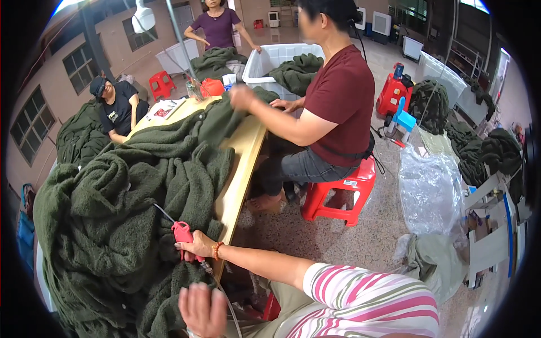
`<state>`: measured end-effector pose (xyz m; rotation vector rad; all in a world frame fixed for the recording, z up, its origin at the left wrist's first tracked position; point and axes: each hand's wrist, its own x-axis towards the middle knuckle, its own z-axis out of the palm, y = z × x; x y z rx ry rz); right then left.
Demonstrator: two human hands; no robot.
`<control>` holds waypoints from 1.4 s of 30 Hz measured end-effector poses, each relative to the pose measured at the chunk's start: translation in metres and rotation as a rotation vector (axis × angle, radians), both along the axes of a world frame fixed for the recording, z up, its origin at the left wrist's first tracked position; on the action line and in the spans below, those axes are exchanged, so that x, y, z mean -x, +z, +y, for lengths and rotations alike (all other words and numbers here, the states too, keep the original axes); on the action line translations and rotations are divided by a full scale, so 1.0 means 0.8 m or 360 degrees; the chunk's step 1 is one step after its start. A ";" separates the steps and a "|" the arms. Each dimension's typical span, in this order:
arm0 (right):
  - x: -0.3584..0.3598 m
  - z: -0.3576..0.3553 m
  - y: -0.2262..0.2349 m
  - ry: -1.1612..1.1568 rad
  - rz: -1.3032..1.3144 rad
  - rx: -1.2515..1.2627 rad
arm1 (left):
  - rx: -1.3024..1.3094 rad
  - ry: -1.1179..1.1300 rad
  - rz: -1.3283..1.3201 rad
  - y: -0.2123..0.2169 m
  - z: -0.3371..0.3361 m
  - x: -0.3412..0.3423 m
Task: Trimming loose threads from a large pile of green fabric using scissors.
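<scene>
Left to right: green fleece (112, 225) heaped high on the tabletop (239, 169), plenty seemingly unprocessed. My left hand (202, 310) hovers, fingers loosely spread, holding nothing; my right hand (197, 247) is wrapped round a pink tool (182, 232) against the fleece. The white bin (265, 62) beyond holds more fleece.

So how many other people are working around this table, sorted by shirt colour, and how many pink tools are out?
Maroon shirt: 1
Purple shirt: 1
Black shirt: 1
Pink tool, gripped in the right hand: 1
Total: 3 people and 1 tool, 4 in all
</scene>
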<state>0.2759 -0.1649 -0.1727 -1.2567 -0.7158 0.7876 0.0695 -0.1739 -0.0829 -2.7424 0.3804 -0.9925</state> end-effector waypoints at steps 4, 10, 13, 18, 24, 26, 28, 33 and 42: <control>0.005 0.004 -0.006 -0.0065 -0.0126 -0.0030 | 0.0372 0.0529 0.0143 -0.049 0.096 -0.004; 0.004 0.002 -0.012 -0.0004 -0.0108 -0.0054 | 0.0628 0.0884 -0.0066 -0.105 0.149 -0.024; 0.003 -0.002 -0.002 0.0053 -0.0124 0.0010 | 0.0815 0.1043 -0.0074 -0.104 0.163 -0.035; 0.003 0.001 -0.004 -0.0010 -0.0105 -0.0027 | 0.1123 0.1200 0.0111 -0.097 0.192 -0.054; 0.001 0.006 -0.009 0.0021 -0.0056 -0.0073 | 0.0990 0.1148 -0.0293 -0.108 0.162 -0.057; 0.001 0.005 -0.012 0.0025 -0.0127 -0.0037 | 0.0984 0.1094 -0.0394 -0.113 0.161 -0.054; 0.003 0.008 -0.014 0.0006 -0.0087 -0.0075 | 0.0933 0.1062 -0.0390 -0.116 0.165 -0.053; 0.006 0.004 -0.011 0.0037 -0.0098 -0.0017 | 0.0952 0.1060 -0.0412 -0.115 0.158 -0.050; 0.000 0.003 -0.005 0.0048 -0.0045 -0.0026 | 0.0899 0.1038 -0.0484 -0.114 0.157 -0.056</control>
